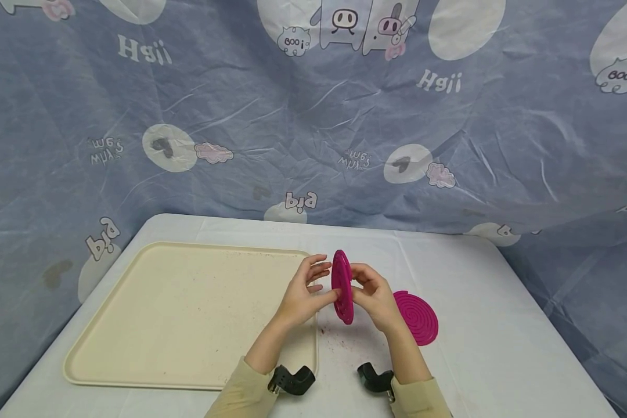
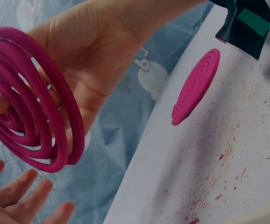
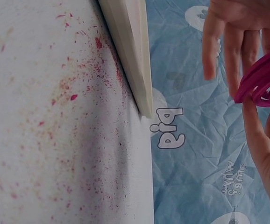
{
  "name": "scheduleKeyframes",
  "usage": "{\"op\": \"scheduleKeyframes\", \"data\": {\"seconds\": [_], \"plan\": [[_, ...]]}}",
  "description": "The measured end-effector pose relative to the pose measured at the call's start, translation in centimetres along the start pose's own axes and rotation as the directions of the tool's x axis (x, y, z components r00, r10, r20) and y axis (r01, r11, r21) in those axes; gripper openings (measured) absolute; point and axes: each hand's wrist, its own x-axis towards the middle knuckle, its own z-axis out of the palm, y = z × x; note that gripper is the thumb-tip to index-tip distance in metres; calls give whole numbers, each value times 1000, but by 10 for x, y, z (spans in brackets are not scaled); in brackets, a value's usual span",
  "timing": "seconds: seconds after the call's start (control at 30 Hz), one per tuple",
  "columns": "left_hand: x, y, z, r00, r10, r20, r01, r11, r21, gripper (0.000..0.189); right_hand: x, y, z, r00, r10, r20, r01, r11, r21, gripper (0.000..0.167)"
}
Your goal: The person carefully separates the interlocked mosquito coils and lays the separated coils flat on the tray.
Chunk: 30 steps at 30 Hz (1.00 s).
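Note:
A magenta mosquito coil [image 1: 342, 287] is held up on edge above the table, beside the tray's right side. My right hand [image 1: 374, 296] grips it from the right, partly hidden behind its rings in the left wrist view. On the other face, the thumb of my left hand [image 1: 301, 295] presses near the centre, while the left fingers are spread apart from the coil. Seen from the left wrist, the rings of the held coil [image 2: 62, 100] stand apart with gaps. A second mosquito coil [image 1: 419, 320] lies flat on the table, right of my right hand.
A cream tray [image 1: 188, 313] covers much of the table's left side. Reddish crumbs [image 3: 74, 97] are scattered on the white tabletop [image 1: 480, 325] along the tray's edge. Dark wrist-worn devices [image 1: 295, 381] sit at both sleeves. A patterned blue-grey cloth [image 1: 292, 104] hangs behind.

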Motion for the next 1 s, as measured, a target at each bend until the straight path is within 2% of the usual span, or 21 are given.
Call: {"op": "scheduleKeyframes", "data": {"seconds": [0.2,0.37,0.47,0.57,0.7,0.83,1.0], "plan": [[2,-5,-1,999,-29,14,30,999,-37,66,0,-3,-1,1000,-8,-10,8,1000,-7,36],[9,-25,-6,997,-71,6,71,993,-91,67,-1,-7,-4,999,28,-21,-28,999,-43,38],[13,-34,-10,994,-108,22,111,978,-180,65,-2,-10,-7,999,53,11,-52,997,-59,41],[13,-35,-13,991,-124,52,133,960,-245,62,-4,-11,-9,996,65,64,-62,997,-50,45],[13,-34,-13,989,-133,63,145,949,-281,57,-4,-10,-9,991,53,121,-51,999,-17,45],[11,-32,-10,990,-137,36,142,937,-319,50,-3,-8,-6,992,44,121,-42,999,-16,42],[11,-31,-6,994,-106,17,106,936,-335,35,-3,-7,-3,994,61,92,-59,998,-24,47]]}}
